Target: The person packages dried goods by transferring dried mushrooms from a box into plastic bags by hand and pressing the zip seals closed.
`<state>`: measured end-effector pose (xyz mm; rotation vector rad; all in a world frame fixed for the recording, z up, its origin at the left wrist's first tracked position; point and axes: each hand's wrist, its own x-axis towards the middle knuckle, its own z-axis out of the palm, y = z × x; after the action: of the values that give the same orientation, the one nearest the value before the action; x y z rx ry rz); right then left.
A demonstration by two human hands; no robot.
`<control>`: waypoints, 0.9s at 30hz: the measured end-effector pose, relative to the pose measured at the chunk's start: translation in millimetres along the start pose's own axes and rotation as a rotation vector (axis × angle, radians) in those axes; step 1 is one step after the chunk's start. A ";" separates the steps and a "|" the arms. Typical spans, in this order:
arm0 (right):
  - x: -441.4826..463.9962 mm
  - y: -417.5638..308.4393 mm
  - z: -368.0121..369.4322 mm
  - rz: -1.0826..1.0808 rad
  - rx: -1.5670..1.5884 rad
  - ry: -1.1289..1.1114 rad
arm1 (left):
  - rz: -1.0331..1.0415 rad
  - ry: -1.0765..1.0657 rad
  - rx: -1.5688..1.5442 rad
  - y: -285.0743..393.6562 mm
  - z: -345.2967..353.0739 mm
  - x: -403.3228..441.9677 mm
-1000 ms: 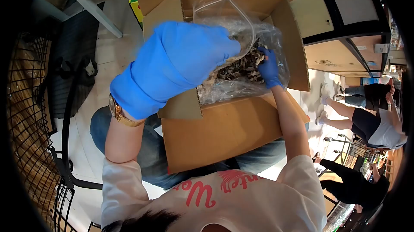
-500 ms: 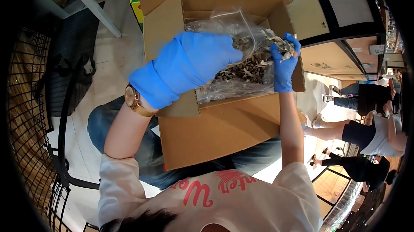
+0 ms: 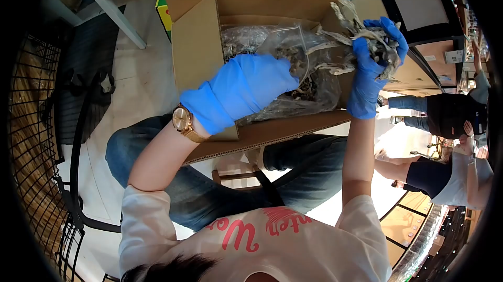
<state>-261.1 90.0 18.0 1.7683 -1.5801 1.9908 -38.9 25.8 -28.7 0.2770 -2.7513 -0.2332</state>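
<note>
Dried strands (image 3: 375, 36) between right fingers (image 3: 363, 57), ends protruding

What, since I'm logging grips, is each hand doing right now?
Left hand: closed, apparently pinching the clear zip bag.
Right hand: closed around a clump of greyish strips.

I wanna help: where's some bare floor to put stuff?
Bare floor shows between the dark striped thing and cardboard box. It's crowded at the box: plastic bag inside, left hand on it, right hand holding dried pieces.
</note>
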 end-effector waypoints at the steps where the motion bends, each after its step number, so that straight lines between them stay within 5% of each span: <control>1: 0.7 1.9 4.1 -0.001 0.000 0.000 | 0.000 0.000 0.001 1.0 -0.9 0.4; 13: -22.9 43.0 22.6 -0.043 0.037 -0.398 | 0.001 0.087 0.020 -2.1 1.3 1.8; 21: -20.4 29.1 17.3 0.132 0.018 -0.641 | 0.023 0.130 -0.060 -3.5 5.5 3.7; 27: -10.9 16.9 19.8 0.266 -0.358 -1.132 | -0.030 0.039 -0.073 2.8 12.7 8.3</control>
<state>-253.5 74.5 -4.3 2.7674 -2.2737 0.5259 -51.7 28.3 -37.1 0.2998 -2.6953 -0.3314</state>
